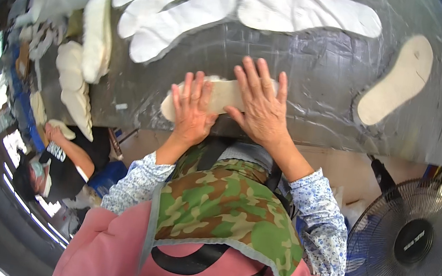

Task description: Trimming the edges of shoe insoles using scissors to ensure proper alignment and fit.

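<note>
A wide tabletop (323, 67) covered in shiny, wrinkled plastic sheet fills the upper part of the view, and its slick cover probably lets flat pieces lie clean and slide easily. At the lower right, on the floor beside the person, stands a black fan (410, 246). At the lower left a co-worker (60, 162) in a black shirt bends over near the tabletop's left end. Across the far side of the tabletop lies a row of white insoles (177, 8), overlapping one another like fanned cards, likely set out as a batch, with one more long white insole (308, 11) to their right. A single tan insole (398, 79) lies apart near the right side. Along the left edge a stack of cream insoles (87, 55) runs down the side, well out of the working space. Near the front edge, right before the person, lies a pale insole (221, 95), lengthwise left to right. Both hands press on it with the grip released: the right hand (260, 107) lies flat, fingers spread, over its middle and right part, and the left hand (193, 114) lies flat over its left end, so the piece seems pinned and smoothed rather than grasped.
</note>
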`<state>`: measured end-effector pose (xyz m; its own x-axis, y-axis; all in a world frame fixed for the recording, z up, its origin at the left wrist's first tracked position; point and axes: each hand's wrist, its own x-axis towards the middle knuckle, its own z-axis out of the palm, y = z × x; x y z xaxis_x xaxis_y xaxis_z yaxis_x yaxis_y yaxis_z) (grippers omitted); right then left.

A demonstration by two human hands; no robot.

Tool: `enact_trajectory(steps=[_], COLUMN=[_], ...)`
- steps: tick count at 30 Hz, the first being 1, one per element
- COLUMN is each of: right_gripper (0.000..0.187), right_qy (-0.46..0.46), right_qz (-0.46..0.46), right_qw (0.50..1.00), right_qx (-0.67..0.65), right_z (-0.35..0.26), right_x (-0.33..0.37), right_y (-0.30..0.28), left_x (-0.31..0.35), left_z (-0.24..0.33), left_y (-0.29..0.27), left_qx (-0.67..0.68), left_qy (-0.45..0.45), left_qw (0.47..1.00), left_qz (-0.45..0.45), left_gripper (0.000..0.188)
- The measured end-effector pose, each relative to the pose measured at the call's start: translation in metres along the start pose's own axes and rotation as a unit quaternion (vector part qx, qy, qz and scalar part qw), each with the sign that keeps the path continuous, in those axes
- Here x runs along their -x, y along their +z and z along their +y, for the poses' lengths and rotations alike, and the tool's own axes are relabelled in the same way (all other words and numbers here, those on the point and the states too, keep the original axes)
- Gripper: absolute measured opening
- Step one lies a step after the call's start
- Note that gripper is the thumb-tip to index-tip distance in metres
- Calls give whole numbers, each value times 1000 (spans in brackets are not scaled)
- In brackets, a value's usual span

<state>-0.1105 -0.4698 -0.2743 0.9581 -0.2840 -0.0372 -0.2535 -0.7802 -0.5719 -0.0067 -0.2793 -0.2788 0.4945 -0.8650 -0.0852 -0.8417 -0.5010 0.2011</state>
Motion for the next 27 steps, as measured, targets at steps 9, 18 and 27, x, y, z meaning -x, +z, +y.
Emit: enact_trajectory(steps=[9,18,27], right_gripper=[85,79,70], right_qy=[-27,-173,-142], right_qz=[-36,-87,-157], right_qw=[999,978,977], right_qx=[8,79,10], right_z=[-21,-34,-93], right_x=[-9,-36,-73], right_y=[-17,14,10], left_x=[51,59,131], left_z=[-30,-35,-45], left_y=[-12,-4,-3], left_qx=[84,110,594], left_qy=[-139,-157,-375], left_qw=[984,978,646], left_qz=[78,86,298], left_gripper=[69,65,43])
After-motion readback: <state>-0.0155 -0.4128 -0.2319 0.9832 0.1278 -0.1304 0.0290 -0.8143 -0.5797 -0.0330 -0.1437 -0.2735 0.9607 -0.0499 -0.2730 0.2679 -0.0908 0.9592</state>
